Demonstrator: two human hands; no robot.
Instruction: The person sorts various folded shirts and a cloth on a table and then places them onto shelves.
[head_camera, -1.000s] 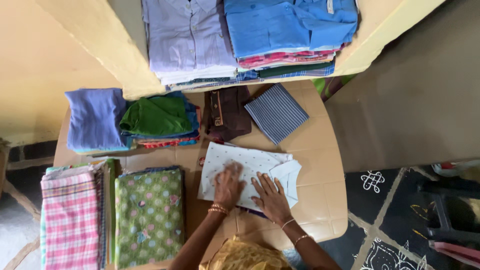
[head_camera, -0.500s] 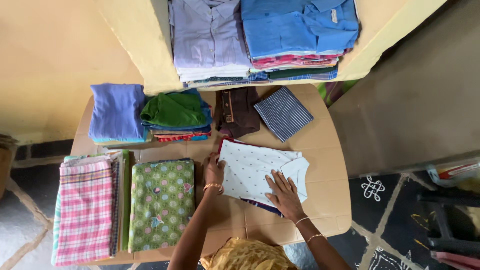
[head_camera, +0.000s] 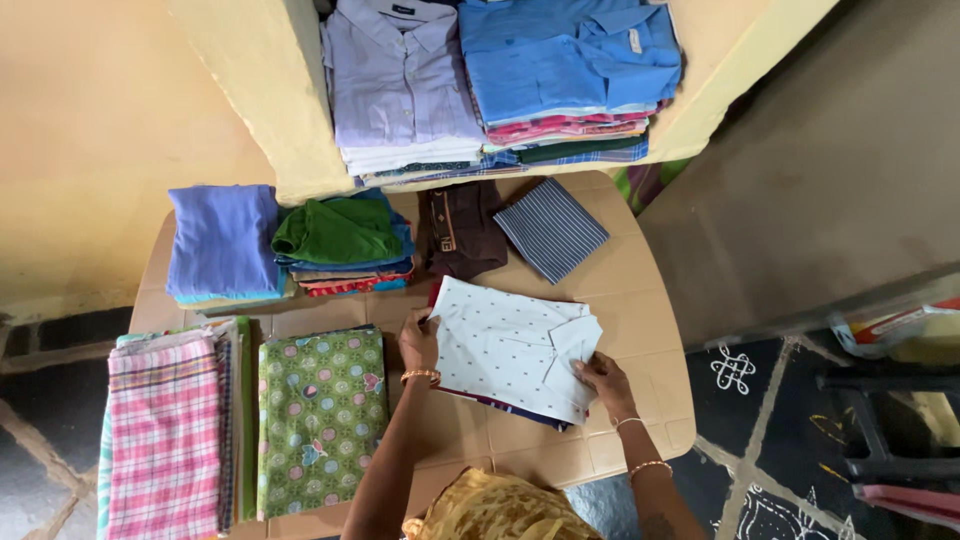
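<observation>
Both hands grip the folded white shirt (head_camera: 505, 345) — left hand (head_camera: 418, 340), right hand (head_camera: 603, 378) at opposite edges.

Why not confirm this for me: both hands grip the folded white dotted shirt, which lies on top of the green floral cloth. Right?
Not quite. The head view shows the left hand and right hand gripping the folded white dotted shirt, but it lies on a darker folded garment, beside the green floral cloth, not on it.
</observation>
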